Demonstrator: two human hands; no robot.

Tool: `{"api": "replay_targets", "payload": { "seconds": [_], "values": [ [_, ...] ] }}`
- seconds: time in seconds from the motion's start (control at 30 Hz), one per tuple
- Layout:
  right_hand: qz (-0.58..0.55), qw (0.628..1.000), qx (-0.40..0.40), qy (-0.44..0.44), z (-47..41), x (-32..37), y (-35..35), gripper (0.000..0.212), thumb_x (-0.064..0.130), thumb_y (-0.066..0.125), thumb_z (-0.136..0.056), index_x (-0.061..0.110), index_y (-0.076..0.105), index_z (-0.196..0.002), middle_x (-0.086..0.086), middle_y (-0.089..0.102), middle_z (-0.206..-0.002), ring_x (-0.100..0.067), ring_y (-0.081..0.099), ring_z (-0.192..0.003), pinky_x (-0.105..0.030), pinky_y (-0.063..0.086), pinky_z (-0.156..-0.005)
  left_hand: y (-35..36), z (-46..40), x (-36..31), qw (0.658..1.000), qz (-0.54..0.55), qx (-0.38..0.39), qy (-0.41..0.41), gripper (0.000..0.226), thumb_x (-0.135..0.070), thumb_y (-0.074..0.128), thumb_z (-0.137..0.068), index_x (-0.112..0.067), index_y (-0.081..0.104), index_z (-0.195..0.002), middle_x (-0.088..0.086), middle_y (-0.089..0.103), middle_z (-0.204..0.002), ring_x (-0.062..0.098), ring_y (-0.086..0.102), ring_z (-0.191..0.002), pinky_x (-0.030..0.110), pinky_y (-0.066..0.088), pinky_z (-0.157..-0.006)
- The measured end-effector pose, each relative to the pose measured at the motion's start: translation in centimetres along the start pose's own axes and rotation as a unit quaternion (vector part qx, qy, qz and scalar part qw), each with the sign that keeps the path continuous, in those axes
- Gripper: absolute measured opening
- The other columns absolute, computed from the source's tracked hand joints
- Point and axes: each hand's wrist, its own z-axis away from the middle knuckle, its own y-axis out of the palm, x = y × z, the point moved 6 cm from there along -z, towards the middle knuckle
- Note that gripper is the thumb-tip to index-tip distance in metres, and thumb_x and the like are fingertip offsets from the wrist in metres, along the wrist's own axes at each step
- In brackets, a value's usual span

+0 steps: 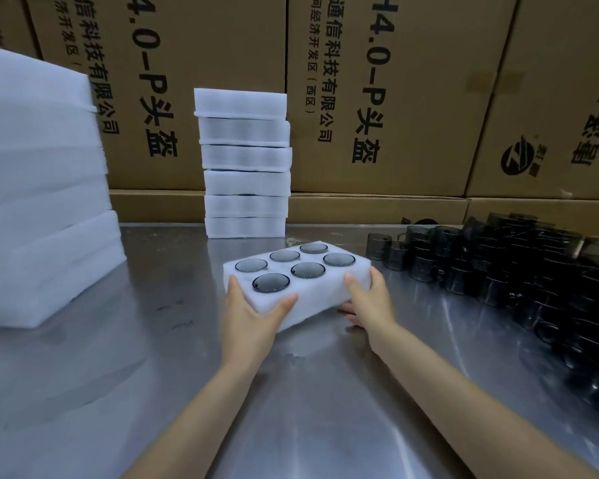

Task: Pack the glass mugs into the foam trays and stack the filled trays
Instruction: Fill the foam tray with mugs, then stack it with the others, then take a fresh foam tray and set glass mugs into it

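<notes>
A white foam tray (pixel 322 293) sits at the middle of the steel table, its holes filled with several dark glass mugs (pixel 307 270). My left hand (pixel 248 314) grips the tray's near left corner, thumb on the front side. My right hand (pixel 372 299) grips its near right end, thumb on top and fingers underneath. The right end looks slightly lifted off the table. Behind it stands a stack of several filled foam trays (pixel 246 164). Loose dark glass mugs (pixel 519 271) are massed on the right of the table.
A tall pile of empty foam trays (pixel 42 188) fills the left side. Cardboard boxes (pixel 395 98) wall off the back of the steel table (pixel 153 357).
</notes>
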Motion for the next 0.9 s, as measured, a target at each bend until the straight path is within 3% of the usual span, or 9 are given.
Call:
{"api": "replay_targets", "payload": {
  "seconds": [0.1,0.2,0.33,0.5,0.57,0.67,0.7,0.8,0.9],
  "values": [
    [-0.125,0.985,0.005,0.115,-2.5,-0.2,1.8,0.054,0.037,0.059,-0.087,0.022,0.035,-0.133,-0.002,0.058,-0.112,-0.026,0.067,-0.086,-0.027,0.048,-0.057,1.7,-2.4,0.8,1.0,-0.004,0.021,-0.007,0.079,-0.037,0.08,-0.07,-0.016,0.041,-0.135,-0.003,0.053,-0.133,0.014,0.049,-0.122,0.032,0.042,-0.101],
    [-0.165,0.97,0.03,0.175,-4.7,-0.1,3.0,0.066,0.042,0.073,-0.077,0.015,0.042,-0.13,-0.012,0.059,-0.117,-0.026,0.065,-0.09,-0.027,0.049,-0.056,3.3,-5.0,1.5,0.998,0.012,0.054,0.002,0.071,-0.031,0.08,-0.073,-0.015,0.044,-0.132,-0.004,0.056,-0.129,0.012,0.051,-0.119,0.017,0.042,-0.092],
    [-0.193,0.952,0.087,0.222,-7.6,0.0,4.2,0.058,0.035,0.077,-0.075,0.013,0.048,-0.121,-0.014,0.062,-0.102,-0.024,0.063,-0.081,-0.029,0.05,-0.063,5.1,-8.8,2.6,0.996,0.01,0.091,-0.014,0.078,-0.035,0.082,-0.07,-0.011,0.045,-0.134,0.0,0.054,-0.134,0.017,0.047,-0.127,0.038,0.042,-0.104],
    [-0.252,0.936,0.056,0.241,-12.0,-0.2,4.5,0.054,0.028,0.076,-0.077,0.007,0.049,-0.118,-0.014,0.06,-0.088,-0.025,0.062,-0.08,-0.031,0.05,-0.071,7.2,-12.1,3.4,0.991,-0.011,0.132,-0.023,0.073,-0.044,0.079,-0.06,-0.014,0.055,-0.122,-0.002,0.057,-0.131,0.014,0.051,-0.124,0.037,0.042,-0.104],
    [-0.265,0.933,0.044,0.24,-13.4,-0.2,4.9,0.055,0.026,0.075,-0.078,0.006,0.048,-0.121,-0.014,0.058,-0.087,-0.028,0.061,-0.084,-0.031,0.05,-0.075,7.7,-12.9,3.8,0.991,-0.02,0.13,-0.033,0.073,-0.036,0.081,-0.068,-0.014,0.052,-0.13,0.0,0.056,-0.131,0.013,0.053,-0.12,0.027,0.043,-0.1],
    [-0.278,0.931,0.025,0.233,-14.8,0.0,5.4,0.059,0.025,0.073,-0.079,0.006,0.046,-0.128,-0.014,0.058,-0.1,-0.029,0.059,-0.091,-0.032,0.05,-0.069,8.1,-13.6,4.0,0.991,-0.042,0.124,-0.026,0.071,-0.027,0.077,-0.076,-0.013,0.046,-0.139,-0.006,0.061,-0.106,0.006,0.058,-0.098,0.001,0.039,-0.07],
    [-0.281,0.931,0.015,0.233,-15.2,0.0,5.5,0.06,0.025,0.073,-0.08,0.007,0.045,-0.13,-0.015,0.058,-0.11,-0.029,0.06,-0.096,-0.032,0.05,-0.068,8.1,-13.7,4.0,0.991,-0.04,0.124,-0.026,0.068,-0.026,0.076,-0.077,-0.013,0.048,-0.137,-0.009,0.061,-0.098,0.004,0.059,-0.091,0.001,0.039,-0.065],
    [-0.291,0.929,-0.013,0.23,-15.8,-0.2,5.5,0.064,0.027,0.072,-0.08,0.01,0.044,-0.134,-0.015,0.052,-0.131,-0.031,0.057,-0.113,-0.033,0.049,-0.078,8.2,-13.7,4.1,0.991,-0.038,0.128,-0.029,0.061,-0.024,0.075,-0.077,-0.014,0.054,-0.133,-0.007,0.067,-0.089,0.007,0.064,-0.083,0.011,0.043,-0.072],
    [-0.308,0.926,-0.04,0.215,-16.1,-0.3,5.3,0.062,0.025,0.07,-0.08,0.012,0.043,-0.134,-0.015,0.05,-0.133,-0.034,0.056,-0.114,-0.037,0.049,-0.086,8.3,-13.6,3.9,0.99,-0.028,0.135,-0.021,0.054,-0.023,0.074,-0.079,-0.014,0.058,-0.129,-0.005,0.068,-0.106,0.007,0.064,-0.088,0.017,0.044,-0.082]
  ]
}}
